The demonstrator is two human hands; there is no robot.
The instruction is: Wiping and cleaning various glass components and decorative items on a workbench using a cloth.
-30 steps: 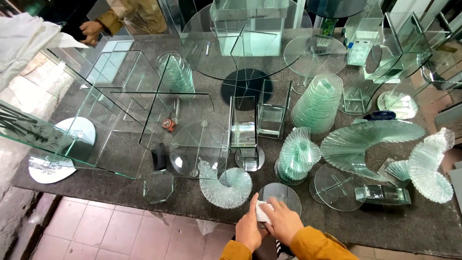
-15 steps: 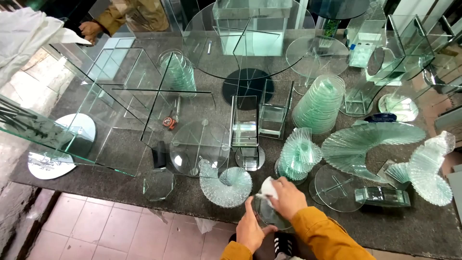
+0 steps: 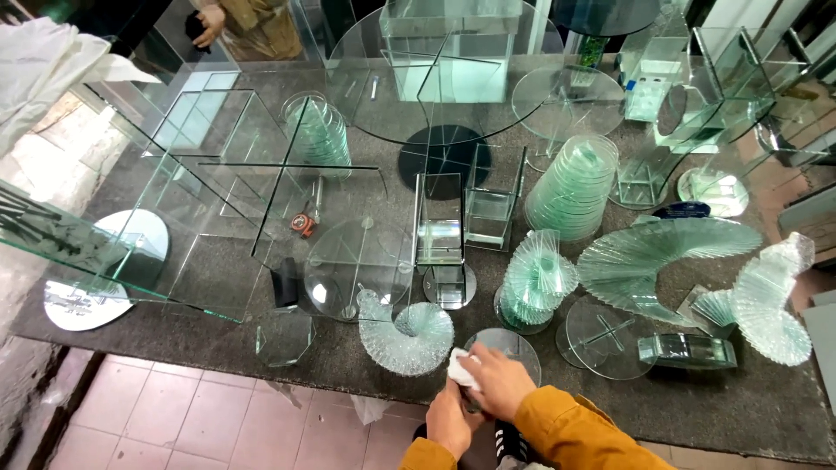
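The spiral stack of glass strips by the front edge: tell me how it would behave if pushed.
The spiral stack looks rigid and brittle, so its thin fanned edges would probably chip. Made of many layered pieces, it seems heavy for its size. On the rough grey tabletop it would likely scrape rather than roll.

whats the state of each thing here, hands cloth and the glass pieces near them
right hand: pressing a white cloth onto the round glass disc
white cloth: crumpled, under the right hand
round glass disc: flat at the table edge
left hand: at the table edge below the disc, grip hidden
spiral glass fan: resting on the table, untouched
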